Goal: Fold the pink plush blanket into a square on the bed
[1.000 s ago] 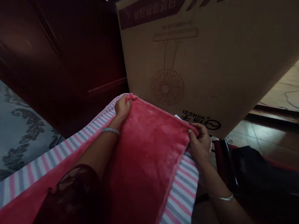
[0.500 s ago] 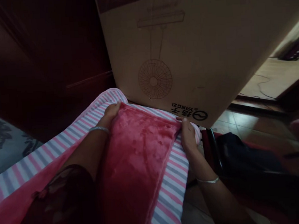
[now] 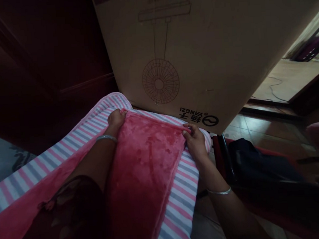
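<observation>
A plush red blanket [image 3: 145,153] lies over a pink, grey and white striped cloth [image 3: 179,205], which shows along both sides and past the far edge. My left hand [image 3: 117,119] is closed on the blanket's far left corner. At the far right corner, my right hand [image 3: 196,140] pinches the blanket's edge between thumb and fingers. The far edge runs fairly straight between the two hands. Each wrist wears a silver bangle. My left sleeve is dark and covers part of the blanket.
A large cardboard box [image 3: 212,54] with a fan drawing stands right behind the cloth. Dark red wooden panelling [image 3: 45,51] rises on the left. To the right, dark fabric [image 3: 255,160] lies on something red above the tiled floor [image 3: 258,125].
My right hand has shifted slightly left and its fingers have curled over the blanket's corner. My left hand keeps its corner. The whole view has moved a little.
</observation>
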Available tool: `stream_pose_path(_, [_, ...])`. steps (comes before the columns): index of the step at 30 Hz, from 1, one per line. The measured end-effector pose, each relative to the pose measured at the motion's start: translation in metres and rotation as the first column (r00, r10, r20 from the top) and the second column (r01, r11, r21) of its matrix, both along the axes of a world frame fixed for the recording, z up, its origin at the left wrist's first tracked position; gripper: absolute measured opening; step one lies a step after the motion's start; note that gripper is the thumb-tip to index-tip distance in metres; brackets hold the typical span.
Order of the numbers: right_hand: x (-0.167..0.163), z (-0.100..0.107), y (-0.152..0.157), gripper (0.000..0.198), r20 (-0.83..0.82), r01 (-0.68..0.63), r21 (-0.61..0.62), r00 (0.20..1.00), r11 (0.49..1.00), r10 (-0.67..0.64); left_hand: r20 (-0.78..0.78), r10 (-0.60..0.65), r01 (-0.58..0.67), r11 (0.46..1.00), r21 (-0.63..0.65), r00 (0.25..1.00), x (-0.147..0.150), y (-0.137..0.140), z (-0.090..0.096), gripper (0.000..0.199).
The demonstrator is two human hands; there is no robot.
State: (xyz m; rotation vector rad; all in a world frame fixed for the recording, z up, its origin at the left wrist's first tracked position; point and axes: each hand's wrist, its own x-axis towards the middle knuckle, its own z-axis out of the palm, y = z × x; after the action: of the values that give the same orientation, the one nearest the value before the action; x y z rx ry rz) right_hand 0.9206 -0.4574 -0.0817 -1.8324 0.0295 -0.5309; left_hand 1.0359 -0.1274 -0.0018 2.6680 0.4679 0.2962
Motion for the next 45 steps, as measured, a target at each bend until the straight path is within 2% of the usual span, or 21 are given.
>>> stream_pose_path(4, [0.002,0.001,0.005,0.039,-0.024,0.039,0.049,0.999,0.998,-0.037,-0.036,-0.082,0.080,0.995,-0.051,0.996,-0.002,0.008,0.017,0.044])
stream_pose_path(6, [0.003,0.001,0.006,0.040,-0.023,0.043,0.056,0.999,0.998,-0.041,0.028,-0.153,0.152,0.988,0.030,0.988,-0.012,0.004,0.024,0.052])
stream_pose_path(8, [0.004,0.002,0.007,0.040,-0.008,0.052,0.071,0.999,0.996,-0.051,0.072,-0.280,0.269,0.953,0.137,0.957,-0.033,-0.008,0.027,0.057])
stream_pose_path(10, [0.005,0.004,0.007,0.040,-0.002,0.054,0.088,0.999,0.995,-0.054,0.036,-0.455,0.439,0.874,0.207,0.890,-0.067,-0.027,0.023,0.056])
stream_pose_path(13, [0.006,0.007,0.006,0.038,-0.025,0.049,0.094,0.999,0.994,-0.047,-0.118,-0.739,0.740,0.624,0.249,0.663,-0.136,-0.058,0.008,0.063])
stream_pose_path(14, [0.006,0.008,0.006,0.036,-0.036,0.052,0.090,0.998,0.995,-0.049,-0.158,-0.806,0.813,0.526,0.251,0.570,-0.160,-0.067,0.002,0.065])
stream_pose_path(15, [0.007,0.010,0.005,0.034,-0.046,0.057,0.084,0.997,0.995,-0.054,-0.194,-0.843,0.856,0.451,0.253,0.501,-0.183,-0.074,-0.004,0.067])
stream_pose_path(17, [0.007,0.012,0.005,0.032,-0.064,0.065,0.067,0.996,0.996,-0.061,-0.236,-0.864,0.886,0.386,0.257,0.445,-0.217,-0.083,-0.014,0.071])
stream_pose_path(18, [0.007,0.013,0.005,0.032,-0.071,0.065,0.058,0.996,0.996,-0.061,-0.248,-0.862,0.887,0.379,0.262,0.442,-0.227,-0.085,-0.018,0.071])
stream_pose_path(21, [0.005,0.017,0.005,0.032,-0.094,0.076,0.023,0.993,0.997,-0.073,-0.271,-0.843,0.877,0.394,0.274,0.464,-0.236,-0.089,-0.022,0.070])
stream_pose_path(25, [0.002,0.021,0.007,0.031,-0.118,0.109,-0.019,0.987,0.994,-0.111,-0.337,-0.822,0.887,0.405,0.224,0.460,-0.231,-0.097,-0.013,0.070])
stream_pose_path(27, [0.001,0.020,0.008,0.031,-0.117,0.126,-0.042,0.985,0.991,-0.130,-0.352,-0.809,0.882,0.438,0.172,0.470,-0.238,-0.098,-0.004,0.069])
stream_pose_path(29, [0.001,0.019,0.008,0.031,-0.111,0.139,-0.072,0.983,0.988,-0.147,-0.344,-0.789,0.856,0.503,0.117,0.510,-0.258,-0.094,0.004,0.067])
stream_pose_path(31, [0.001,0.017,0.006,0.030,-0.108,0.138,-0.102,0.983,0.985,-0.149,-0.335,-0.752,0.813,0.577,0.082,0.568,-0.291,-0.081,0.008,0.066])
stream_pose_path(33, [0.003,0.015,0.004,0.029,-0.110,0.136,-0.128,0.982,0.982,-0.150,-0.334,-0.713,0.774,0.627,0.090,0.617,-0.334,-0.063,0.009,0.067])
stream_pose_path(38, [0.003,0.014,-0.001,0.028,-0.146,0.160,-0.214,0.970,0.964,-0.193,-0.277,-0.598,0.659,0.698,0.280,0.752,-0.466,-0.028,-0.009,0.068])
stream_pose_path(42, [-0.005,0.021,0.001,0.031,-0.184,0.157,-0.240,0.962,0.958,-0.204,-0.149,-0.378,0.401,0.780,0.480,0.914,-0.558,-0.031,-0.030,0.054])
stream_pose_path(45, [-0.014,0.026,0.006,0.036,-0.198,0.160,-0.251,0.957,0.955,-0.212,-0.074,-0.180,0.191,0.818,0.542,0.981,-0.601,-0.038,-0.042,0.046])
